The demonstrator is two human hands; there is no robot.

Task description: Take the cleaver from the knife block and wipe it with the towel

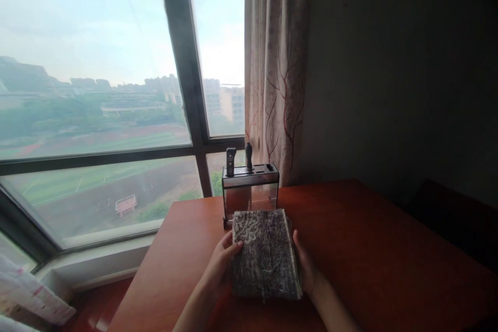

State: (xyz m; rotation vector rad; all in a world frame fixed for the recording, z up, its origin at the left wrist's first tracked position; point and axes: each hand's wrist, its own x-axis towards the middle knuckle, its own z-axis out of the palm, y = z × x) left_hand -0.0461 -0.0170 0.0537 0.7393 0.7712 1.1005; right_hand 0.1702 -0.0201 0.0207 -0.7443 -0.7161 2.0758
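Observation:
A thick rectangular grey cloth (pixel 264 257), rough and shaggy on top with a pale layered right edge, is held between my two hands low in the middle of the head view. My left hand (pixel 222 260) is closed on its left side, thumb over the top face and the other fingers along and behind the edge. Against the opposite side rests my right hand (pixel 307 264), its fingers partly hidden behind the cloth. Just beyond the cloth stands a see-through knife holder (pixel 251 179) with a dark frame.
Two dark handles (pixel 231 161) stick up from the holder's slots. The reddish-brown wooden table (pixel 365 249) carries the holder. A large window (pixel 97 62) is at the left, with a patterned curtain (pixel 278 62) behind the table. White spotted fabric (pixel 31 290) shows at lower left.

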